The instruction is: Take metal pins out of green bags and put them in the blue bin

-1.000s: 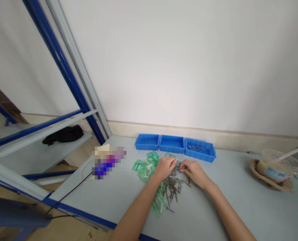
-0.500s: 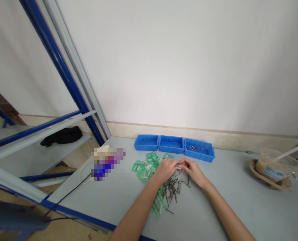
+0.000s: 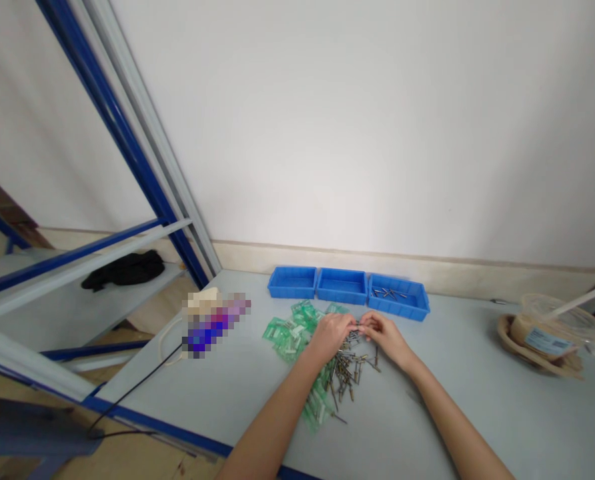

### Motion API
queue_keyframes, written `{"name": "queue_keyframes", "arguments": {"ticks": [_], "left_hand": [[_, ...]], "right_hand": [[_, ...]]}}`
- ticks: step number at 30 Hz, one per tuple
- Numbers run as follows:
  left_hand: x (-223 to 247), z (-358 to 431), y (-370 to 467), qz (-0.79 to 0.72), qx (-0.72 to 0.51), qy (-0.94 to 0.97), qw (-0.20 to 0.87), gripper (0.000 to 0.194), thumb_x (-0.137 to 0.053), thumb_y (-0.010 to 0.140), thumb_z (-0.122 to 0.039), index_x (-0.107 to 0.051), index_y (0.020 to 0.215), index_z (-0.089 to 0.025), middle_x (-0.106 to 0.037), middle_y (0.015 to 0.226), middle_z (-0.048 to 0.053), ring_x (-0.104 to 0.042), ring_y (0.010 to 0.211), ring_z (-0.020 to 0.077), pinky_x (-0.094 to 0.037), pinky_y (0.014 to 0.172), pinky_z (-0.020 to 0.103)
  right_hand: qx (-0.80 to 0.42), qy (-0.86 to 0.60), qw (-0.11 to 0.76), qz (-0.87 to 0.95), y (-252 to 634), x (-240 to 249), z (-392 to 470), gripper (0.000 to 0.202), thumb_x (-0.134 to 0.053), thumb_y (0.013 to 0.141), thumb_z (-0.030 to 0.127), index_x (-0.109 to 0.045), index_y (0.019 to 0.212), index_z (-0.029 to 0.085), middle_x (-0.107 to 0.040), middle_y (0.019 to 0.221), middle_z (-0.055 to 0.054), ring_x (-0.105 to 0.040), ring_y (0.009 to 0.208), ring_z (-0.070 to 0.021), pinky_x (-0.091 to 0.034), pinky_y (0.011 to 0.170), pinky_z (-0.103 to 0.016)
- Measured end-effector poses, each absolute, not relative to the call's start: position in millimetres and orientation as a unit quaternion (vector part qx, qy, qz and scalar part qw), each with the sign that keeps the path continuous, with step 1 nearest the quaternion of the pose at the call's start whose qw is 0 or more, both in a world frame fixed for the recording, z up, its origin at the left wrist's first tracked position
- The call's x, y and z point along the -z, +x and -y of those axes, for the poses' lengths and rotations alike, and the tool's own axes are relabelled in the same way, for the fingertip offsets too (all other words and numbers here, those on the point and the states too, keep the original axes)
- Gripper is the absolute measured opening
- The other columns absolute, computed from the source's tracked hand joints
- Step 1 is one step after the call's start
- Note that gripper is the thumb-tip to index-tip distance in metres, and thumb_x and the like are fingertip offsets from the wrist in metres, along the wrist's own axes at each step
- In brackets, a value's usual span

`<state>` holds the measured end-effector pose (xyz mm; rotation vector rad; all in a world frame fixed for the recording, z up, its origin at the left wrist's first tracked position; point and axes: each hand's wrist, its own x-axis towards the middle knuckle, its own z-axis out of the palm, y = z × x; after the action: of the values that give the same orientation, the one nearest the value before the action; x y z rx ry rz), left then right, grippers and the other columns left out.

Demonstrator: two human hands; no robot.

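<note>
My left hand (image 3: 331, 337) and my right hand (image 3: 383, 333) meet above a pile of slim metal bits (image 3: 345, 373), several with brass-coloured ends. Between their pinched fingertips is a small dark metal bit (image 3: 357, 325), mostly covered by the fingers. Both hands are closed. Green plastic packets (image 3: 290, 337) with white labels lie left of the pile and partly under it, and my left forearm hides some of them. Behind my right hand, the right-hand blue tray (image 3: 407, 308) holds several loose metal bits.
Two more blue trays, a middle one (image 3: 342, 298) and a left one (image 3: 292, 291), line up along the wall. A lidded plastic cup (image 3: 540, 337) in a brown holder (image 3: 515, 351) stands at the right. Blurred-out items (image 3: 210, 327) with a black cable lie left on the table.
My fingertips have shifted slightly and parted a little, so the dark metal bit shows more between them. The pile, packets and trays stay as they were.
</note>
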<state>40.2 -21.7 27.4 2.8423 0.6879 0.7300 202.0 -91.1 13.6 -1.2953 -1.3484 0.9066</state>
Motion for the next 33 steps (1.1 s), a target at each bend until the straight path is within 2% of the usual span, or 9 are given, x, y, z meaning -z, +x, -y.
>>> {"name": "queue_keyframes", "arguments": {"ticks": [6,9,13,18,21,27,33], "left_hand": [[-28,20,42,-0.249,-0.243,0.934,0.082,0.017,-0.046,0.092,-0.028,-0.057,0.089,-0.016,-0.064,0.075,0.001,-0.059,0.071,0.0151,-0.043,0.070,0.027],[-28,21,42,-0.254,-0.250,0.931,0.083,0.018,-0.047,0.091,-0.032,-0.057,0.090,-0.017,-0.065,0.079,0.002,-0.060,0.075,0.0158,-0.043,0.071,0.028],[-26,20,42,-0.244,-0.244,0.936,0.075,0.019,-0.044,0.093,-0.032,-0.056,0.092,-0.017,-0.065,0.080,0.002,-0.060,0.077,0.0160,-0.043,0.072,0.028],[-26,19,42,-0.234,-0.242,0.941,0.044,0.027,-0.036,0.096,-0.029,-0.057,0.084,-0.017,-0.063,0.075,0.002,-0.058,0.073,0.0156,-0.042,0.069,0.028],[-27,20,41,-0.239,-0.243,0.939,0.040,0.029,-0.035,0.096,-0.029,-0.057,0.081,-0.017,-0.063,0.075,0.002,-0.059,0.074,0.0159,-0.043,0.070,0.028],[-28,21,41,-0.231,-0.250,0.938,0.067,0.019,-0.040,0.095,-0.029,-0.056,0.092,-0.018,-0.066,0.084,0.002,-0.060,0.081,0.0155,-0.044,0.075,0.028],[-25,19,42,-0.226,-0.254,0.939,0.053,0.026,-0.036,0.096,-0.028,-0.058,0.085,-0.017,-0.065,0.080,0.003,-0.060,0.078,0.0159,-0.044,0.073,0.029]], "right_hand": [[-0.288,-0.596,0.453,0.597,208,-15,93,0.028,-0.053,0.079,0.044,-0.062,0.084,0.019,-0.066,0.074,-0.003,-0.057,0.065,-0.0176,-0.044,0.064,-0.030],[-0.238,-0.616,0.427,0.618,207,-20,96,0.028,-0.049,0.083,0.044,-0.063,0.082,0.020,-0.066,0.072,-0.002,-0.057,0.064,-0.0174,-0.042,0.065,-0.030],[-0.240,-0.617,0.422,0.620,206,-23,98,0.031,-0.044,0.087,0.045,-0.061,0.080,0.021,-0.066,0.071,-0.001,-0.056,0.058,-0.0158,-0.042,0.064,-0.028],[-0.249,-0.613,0.425,0.618,207,-19,96,0.031,-0.048,0.084,0.048,-0.060,0.089,0.020,-0.067,0.073,-0.001,-0.058,0.059,-0.0165,-0.043,0.062,-0.028],[-0.218,-0.620,0.414,0.630,208,-20,96,0.031,-0.050,0.082,0.049,-0.063,0.086,0.020,-0.067,0.075,-0.002,-0.059,0.063,-0.0179,-0.044,0.063,-0.029],[-0.223,-0.619,0.407,0.634,207,-25,99,0.034,-0.043,0.086,0.047,-0.065,0.082,0.021,-0.068,0.074,-0.003,-0.059,0.062,-0.0175,-0.045,0.065,-0.030],[-0.171,-0.617,0.415,0.646,206,-25,99,0.029,-0.051,0.083,0.046,-0.065,0.091,0.022,-0.068,0.090,-0.004,-0.060,0.075,-0.0185,-0.045,0.071,-0.029]]}}
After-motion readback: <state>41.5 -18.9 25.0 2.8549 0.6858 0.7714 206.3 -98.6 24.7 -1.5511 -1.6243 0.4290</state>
